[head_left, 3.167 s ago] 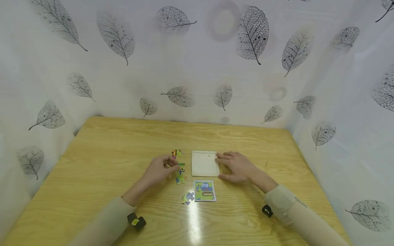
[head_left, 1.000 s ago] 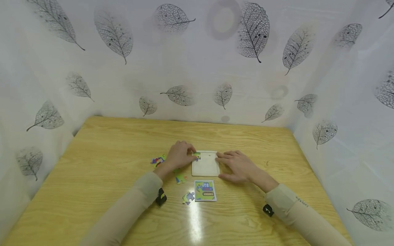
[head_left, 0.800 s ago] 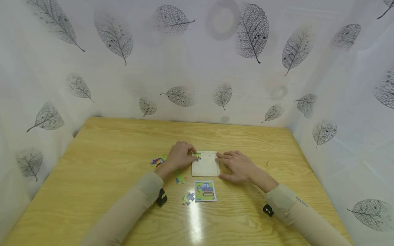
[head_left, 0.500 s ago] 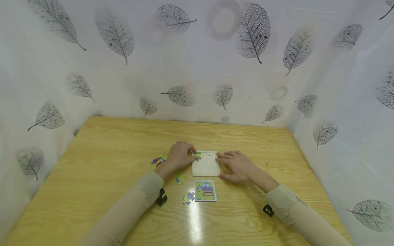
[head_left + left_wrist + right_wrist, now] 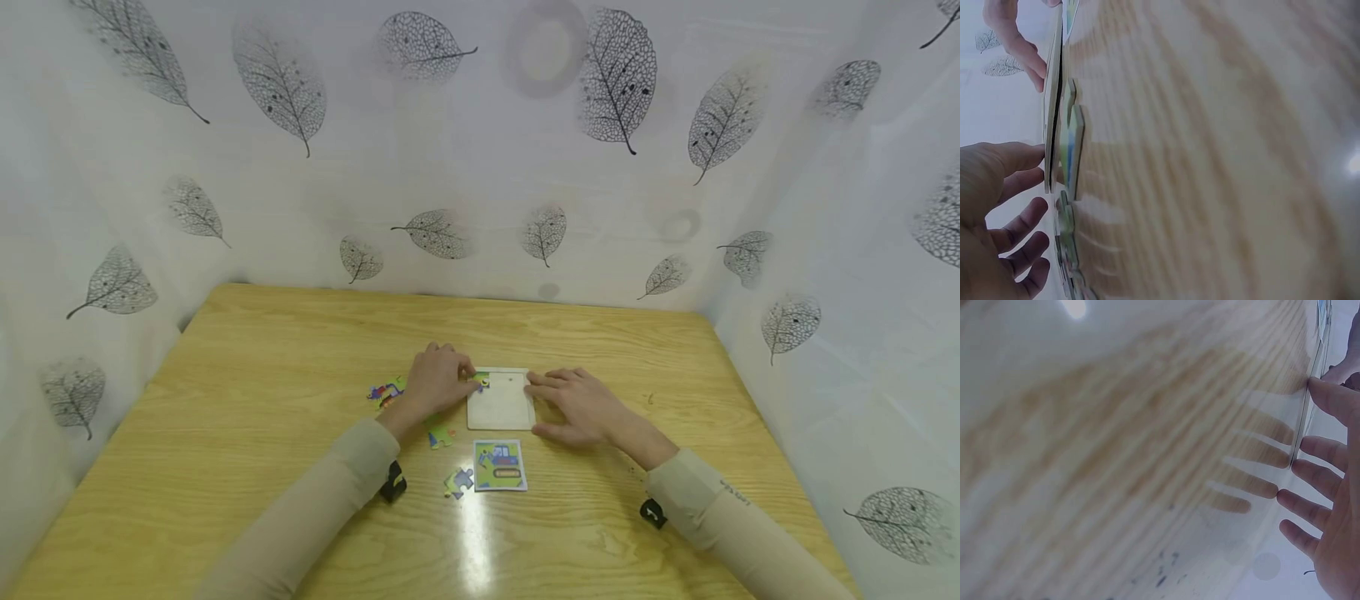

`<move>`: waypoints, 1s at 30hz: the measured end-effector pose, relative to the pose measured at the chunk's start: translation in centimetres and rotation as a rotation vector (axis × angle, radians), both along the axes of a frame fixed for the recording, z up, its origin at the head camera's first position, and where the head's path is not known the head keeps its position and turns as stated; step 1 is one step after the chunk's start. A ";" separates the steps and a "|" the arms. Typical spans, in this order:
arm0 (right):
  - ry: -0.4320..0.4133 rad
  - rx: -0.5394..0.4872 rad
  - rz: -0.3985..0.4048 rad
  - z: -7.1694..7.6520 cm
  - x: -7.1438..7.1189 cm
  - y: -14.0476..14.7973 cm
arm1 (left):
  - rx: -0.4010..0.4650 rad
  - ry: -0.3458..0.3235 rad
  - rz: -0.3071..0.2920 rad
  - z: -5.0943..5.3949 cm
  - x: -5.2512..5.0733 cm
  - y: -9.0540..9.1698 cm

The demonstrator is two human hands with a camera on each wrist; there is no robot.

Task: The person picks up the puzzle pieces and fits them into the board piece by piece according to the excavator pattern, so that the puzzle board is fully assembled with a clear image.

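In the head view, a pale square puzzle tray (image 5: pixel 501 408) lies flat on the table. A green jigsaw piece (image 5: pixel 483 381) sits in its far left corner. My left hand (image 5: pixel 437 379) pinches that piece at its left side with thumb and index finger; the contact is partly hidden. In the left wrist view, the other fingers (image 5: pixel 1027 253) are loosely bent beside the tray's edge (image 5: pixel 1052 106). My right hand (image 5: pixel 577 407) rests along the tray's right edge, fingers spread and nearly straight, as the right wrist view also shows its fingertips (image 5: pixel 1319 478) against the rim.
Several loose jigsaw pieces (image 5: pixel 438 433) lie left of the tray, some partly behind my left wrist. One more piece (image 5: pixel 458 482) lies beside a picture card (image 5: pixel 500 465) of a blue vehicle, in front of the tray. A leaf-patterned curtain (image 5: pixel 480 167) surrounds the wooden table (image 5: pixel 600 533).
My left hand has moved from the loose pieces to the tray's far left corner, bringing the green jigsaw piece there. It has barely shifted in the last second. My right hand has stayed put.
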State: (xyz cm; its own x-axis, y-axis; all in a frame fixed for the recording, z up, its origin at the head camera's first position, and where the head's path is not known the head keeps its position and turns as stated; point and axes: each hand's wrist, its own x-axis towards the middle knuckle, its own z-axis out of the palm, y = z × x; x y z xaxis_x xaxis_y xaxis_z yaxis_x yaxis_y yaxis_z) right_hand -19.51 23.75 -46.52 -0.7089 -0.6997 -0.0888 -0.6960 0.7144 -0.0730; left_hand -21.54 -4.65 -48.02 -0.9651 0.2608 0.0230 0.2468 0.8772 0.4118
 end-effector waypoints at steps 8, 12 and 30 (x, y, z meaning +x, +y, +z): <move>0.002 -0.006 0.006 0.1 0.0 -0.1 | 0.153 0.000 0.008 0.0 1.2 -1.0; 0.005 -0.005 0.006 0.1 0.0 -0.1 | 0.239 -0.012 0.007 0.7 3.2 -2.0; 0.001 0.007 0.004 0.2 0.1 0.0 | 0.215 -0.068 -0.033 1.0 13.3 -4.5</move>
State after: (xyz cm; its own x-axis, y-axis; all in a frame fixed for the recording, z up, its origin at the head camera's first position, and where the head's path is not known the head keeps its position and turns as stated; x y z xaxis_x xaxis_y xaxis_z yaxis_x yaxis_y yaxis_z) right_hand -19.43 23.71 -46.29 -0.7062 -0.7019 -0.0927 -0.6989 0.7121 -0.0672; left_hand -8.26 -9.18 -47.01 -0.9573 0.2885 0.0161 0.2391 0.7596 0.6049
